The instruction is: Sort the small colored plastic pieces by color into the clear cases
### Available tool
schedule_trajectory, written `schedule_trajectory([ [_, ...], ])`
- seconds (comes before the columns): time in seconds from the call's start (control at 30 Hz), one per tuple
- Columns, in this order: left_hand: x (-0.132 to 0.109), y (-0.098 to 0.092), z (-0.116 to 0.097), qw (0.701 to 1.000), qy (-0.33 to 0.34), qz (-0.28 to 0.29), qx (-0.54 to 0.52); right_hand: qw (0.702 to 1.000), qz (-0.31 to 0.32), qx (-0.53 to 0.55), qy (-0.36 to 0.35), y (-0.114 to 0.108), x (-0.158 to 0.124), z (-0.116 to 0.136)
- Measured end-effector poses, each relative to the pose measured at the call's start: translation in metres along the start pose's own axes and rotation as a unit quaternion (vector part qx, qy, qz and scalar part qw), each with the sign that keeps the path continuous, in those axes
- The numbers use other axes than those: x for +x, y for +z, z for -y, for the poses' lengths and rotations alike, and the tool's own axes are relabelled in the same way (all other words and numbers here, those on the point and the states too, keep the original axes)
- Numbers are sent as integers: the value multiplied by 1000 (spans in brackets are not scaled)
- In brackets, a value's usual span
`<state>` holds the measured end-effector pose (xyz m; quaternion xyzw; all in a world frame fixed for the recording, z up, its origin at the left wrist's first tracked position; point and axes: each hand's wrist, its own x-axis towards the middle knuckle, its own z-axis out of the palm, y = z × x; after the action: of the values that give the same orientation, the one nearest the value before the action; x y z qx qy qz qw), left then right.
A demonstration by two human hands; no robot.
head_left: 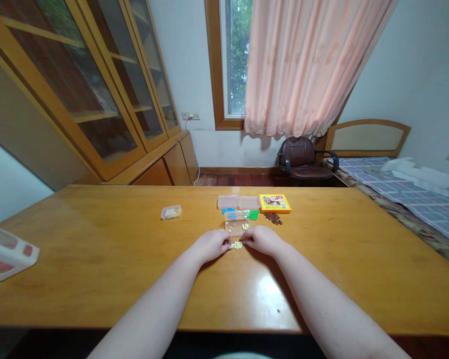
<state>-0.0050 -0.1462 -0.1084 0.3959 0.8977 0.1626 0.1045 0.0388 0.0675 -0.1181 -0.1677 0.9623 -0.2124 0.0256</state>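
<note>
Between my two hands, a small heap of pale cream pieces [238, 245] lies on the table. My left hand [214, 244] is at the heap's left side, fingers curled and pressed together; whatever it pinches is too small to name. From the right, my right hand [259, 239] reaches the heap with thumb and fingers bent together, their tips partly hidden. Just beyond them stands a clear plastic box [232, 228] with a few cream pieces inside. Blue pieces [229, 212] and green pieces [253, 215] lie around its far side.
Brown pieces [273, 218] lie in front of a yellow box [275, 203]. Two clear trays or lids [228, 201] sit at the back. A small clear container [171, 212] is farther left. A white plastic object [11, 253] stands at the table's left edge.
</note>
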Motion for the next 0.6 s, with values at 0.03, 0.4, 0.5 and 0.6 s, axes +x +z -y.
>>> schedule_trajectory([
  [0.03, 0, -1, -1, 1000, 0, -3, -2, 1000, 1, -6, 3, 0, 0, 0],
  [0.4, 1, 4, -1, 1000, -10, -3, -6, 999, -32, -24, 6, -3, 0, 2],
  [0.5, 1, 4, 0, 1000, -9, -4, -11, 993, -112, -1, 36, -4, 0, -1],
  [0.6, 1, 4, 2, 1000, -7, -1, -12, 988, -146, 12, 59, -5, 0, -4],
])
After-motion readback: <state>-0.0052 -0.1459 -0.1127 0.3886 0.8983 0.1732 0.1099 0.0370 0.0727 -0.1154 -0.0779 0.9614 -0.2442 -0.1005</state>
